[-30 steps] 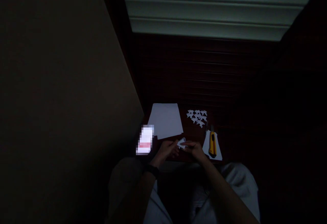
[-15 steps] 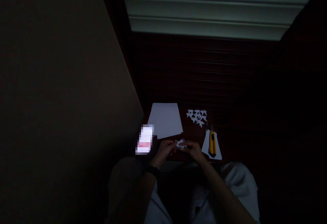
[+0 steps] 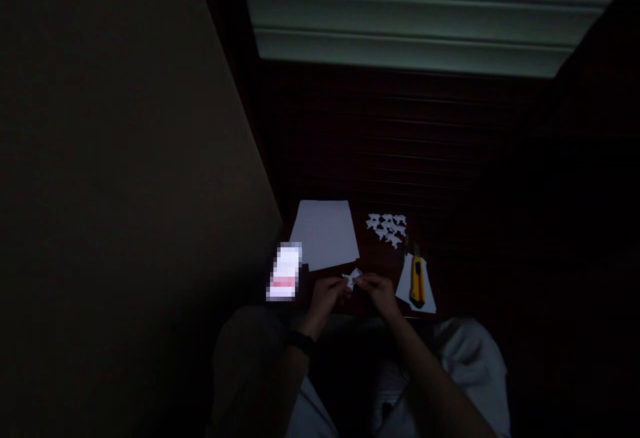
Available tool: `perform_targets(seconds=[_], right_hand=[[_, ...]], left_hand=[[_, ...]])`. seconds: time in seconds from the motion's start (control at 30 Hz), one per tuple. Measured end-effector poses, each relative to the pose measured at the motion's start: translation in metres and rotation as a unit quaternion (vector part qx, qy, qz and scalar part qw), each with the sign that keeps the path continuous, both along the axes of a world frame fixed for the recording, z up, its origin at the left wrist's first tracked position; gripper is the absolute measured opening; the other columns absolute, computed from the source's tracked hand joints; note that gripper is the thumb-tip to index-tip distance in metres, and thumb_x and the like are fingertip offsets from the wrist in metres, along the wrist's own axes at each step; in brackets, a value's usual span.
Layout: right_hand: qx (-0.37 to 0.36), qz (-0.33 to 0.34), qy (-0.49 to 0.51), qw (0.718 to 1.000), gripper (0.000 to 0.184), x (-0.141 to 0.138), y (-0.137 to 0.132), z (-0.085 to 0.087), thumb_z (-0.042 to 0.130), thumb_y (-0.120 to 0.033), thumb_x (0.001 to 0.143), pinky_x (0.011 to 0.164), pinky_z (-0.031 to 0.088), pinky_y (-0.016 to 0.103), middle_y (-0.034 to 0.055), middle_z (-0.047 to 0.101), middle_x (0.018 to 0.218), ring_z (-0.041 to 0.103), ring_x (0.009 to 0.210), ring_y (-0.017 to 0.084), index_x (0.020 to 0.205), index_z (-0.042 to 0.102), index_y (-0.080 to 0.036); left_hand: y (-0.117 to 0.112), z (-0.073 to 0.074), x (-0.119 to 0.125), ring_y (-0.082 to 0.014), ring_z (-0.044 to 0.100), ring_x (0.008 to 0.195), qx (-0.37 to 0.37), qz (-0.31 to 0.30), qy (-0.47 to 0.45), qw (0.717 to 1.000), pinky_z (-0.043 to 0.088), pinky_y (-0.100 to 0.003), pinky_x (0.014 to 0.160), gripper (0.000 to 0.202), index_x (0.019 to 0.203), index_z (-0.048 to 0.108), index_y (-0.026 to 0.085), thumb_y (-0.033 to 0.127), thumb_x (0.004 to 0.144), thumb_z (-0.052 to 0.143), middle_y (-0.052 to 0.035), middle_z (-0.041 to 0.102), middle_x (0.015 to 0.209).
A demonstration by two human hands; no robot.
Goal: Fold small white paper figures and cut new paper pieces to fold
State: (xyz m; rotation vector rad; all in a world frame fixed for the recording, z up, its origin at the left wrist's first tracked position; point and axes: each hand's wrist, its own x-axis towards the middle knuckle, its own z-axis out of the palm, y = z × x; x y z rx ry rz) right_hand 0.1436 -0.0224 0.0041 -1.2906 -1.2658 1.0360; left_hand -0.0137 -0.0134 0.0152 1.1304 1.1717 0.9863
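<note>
Between my two hands is a small folded white paper figure (image 3: 353, 279), with pointed corners. My left hand (image 3: 329, 290) pinches its left side, fingers closed. On its right side, my right hand (image 3: 379, 291) grips the paper between thumb and fingers. Several similar folded paper figures (image 3: 387, 229) lie grouped on the dark table beyond my right hand. A stack of white paper sheets (image 3: 325, 235) lies just beyond my left hand.
To the right, a yellow utility knife (image 3: 417, 283) rests on smaller white paper pieces (image 3: 404, 286). A bright, blurred-out screen (image 3: 285, 273) stands at the left. A wall (image 3: 150, 125) rises close on the left, and a slatted panel (image 3: 400, 31) is ahead.
My right fingers have drawn back a little to the right edge of the paper figure, so more of it shows. The view has shifted slightly; the other things stay put.
</note>
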Motion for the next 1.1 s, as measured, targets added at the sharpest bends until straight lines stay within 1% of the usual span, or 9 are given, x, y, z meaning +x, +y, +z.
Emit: perform_targets(seconds=[0.1, 0.27, 0.33, 0.43, 0.53, 0.7, 0.8, 1.0, 1.1], right_hand=[[0.005, -0.023, -0.006, 1.0, 0.023, -0.001, 0.001, -0.003, 0.061, -0.04, 0.07, 0.064, 0.043, 0.027, 0.0039, 0.066, 0.077, 0.058, 0.071, 0.018, 0.074, 0.068, -0.018], [0.007, -0.052, -0.042, 0.998, 0.028, -0.002, 0.0, -0.002, 0.054, -0.043, 0.075, 0.061, 0.042, 0.025, 0.0019, 0.063, 0.067, 0.056, 0.064, 0.016, 0.075, 0.065, -0.017], [0.013, -0.06, -0.056, 0.997, 0.03, -0.002, -0.001, 0.0, 0.053, -0.044, 0.075, 0.061, 0.042, 0.025, 0.002, 0.063, 0.067, 0.056, 0.064, 0.016, 0.075, 0.064, -0.017], [0.013, -0.049, -0.065, 0.997, 0.032, -0.001, -0.002, 0.004, 0.053, -0.047, 0.074, 0.061, 0.042, 0.025, 0.0023, 0.063, 0.068, 0.056, 0.065, 0.017, 0.075, 0.063, -0.017], [-0.002, -0.024, -0.048, 0.999, 0.033, 0.0, -0.002, 0.007, 0.054, -0.049, 0.073, 0.057, 0.042, 0.025, 0.0019, 0.062, 0.066, 0.056, 0.06, 0.016, 0.076, 0.063, -0.018], [-0.027, 0.007, -0.006, 1.0, 0.031, 0.002, -0.003, 0.007, 0.056, -0.048, 0.071, 0.05, 0.041, 0.024, 0.0009, 0.06, 0.062, 0.053, 0.053, 0.014, 0.077, 0.062, -0.018], [-0.021, 0.021, -0.01, 1.0, 0.03, 0.003, -0.002, 0.005, 0.06, -0.046, 0.068, 0.052, 0.041, 0.024, 0.001, 0.06, 0.063, 0.053, 0.055, 0.014, 0.076, 0.063, -0.017], [0.02, 0.031, -0.023, 0.999, 0.023, 0.004, -0.001, 0.006, 0.063, -0.041, 0.068, 0.061, 0.042, 0.026, 0.0022, 0.062, 0.071, 0.056, 0.065, 0.016, 0.072, 0.066, -0.018], [0.037, 0.067, -0.031, 0.997, 0.018, 0.005, -0.001, 0.009, 0.064, -0.037, 0.068, 0.07, 0.043, 0.028, 0.0037, 0.062, 0.08, 0.056, 0.076, 0.017, 0.072, 0.068, -0.02]], left_hand=[[-0.008, -0.002, 0.006, -0.0108, 0.054, 0.047, -0.007, 0.021, -0.013, 1.0, 0.037, -0.02, 0.043, 0.035, 0.069, 0.068, 0.011, 0.044, 0.07, 0.059, -0.0067, 0.064, 0.059], [-0.017, -0.001, 0.019, -0.0116, 0.055, 0.047, -0.018, 0.063, -0.033, 0.997, 0.039, -0.021, 0.044, 0.036, 0.068, 0.067, 0.01, 0.045, 0.069, 0.059, -0.0066, 0.064, 0.058], [-0.018, 0.0, 0.021, -0.0121, 0.056, 0.048, -0.023, 0.071, -0.037, 0.996, 0.04, -0.021, 0.044, 0.037, 0.068, 0.067, 0.01, 0.046, 0.069, 0.059, -0.0068, 0.064, 0.059], [-0.018, 0.002, 0.019, -0.0129, 0.057, 0.051, -0.032, 0.055, -0.055, 0.996, 0.041, -0.021, 0.046, 0.039, 0.07, 0.066, 0.009, 0.047, 0.069, 0.059, -0.0084, 0.065, 0.062], [-0.015, 0.001, 0.015, -0.0138, 0.059, 0.053, -0.064, 0.038, -0.086, 0.994, 0.043, -0.022, 0.047, 0.04, 0.076, 0.065, 0.008, 0.047, 0.068, 0.059, -0.0108, 0.066, 0.069], [-0.008, -0.003, 0.01, -0.0127, 0.059, 0.054, -0.114, 0.04, -0.095, 0.988, 0.042, -0.021, 0.048, 0.037, 0.079, 0.063, 0.01, 0.045, 0.067, 0.061, -0.0103, 0.066, 0.072], [-0.007, -0.004, 0.01, -0.0108, 0.057, 0.051, -0.103, 0.033, -0.085, 0.99, 0.04, -0.02, 0.046, 0.035, 0.074, 0.064, 0.01, 0.044, 0.067, 0.062, -0.0086, 0.065, 0.066], [-0.013, -0.002, 0.011, -0.0083, 0.05, 0.044, -0.017, 0.017, -0.028, 0.999, 0.033, -0.018, 0.041, 0.039, 0.069, 0.064, 0.009, 0.047, 0.071, 0.057, -0.0053, 0.06, 0.055], [-0.014, -0.001, 0.011, -0.0083, 0.049, 0.044, -0.023, 0.022, -0.025, 0.999, 0.032, -0.018, 0.04, 0.04, 0.07, 0.064, 0.009, 0.048, 0.071, 0.056, -0.0046, 0.059, 0.055]])
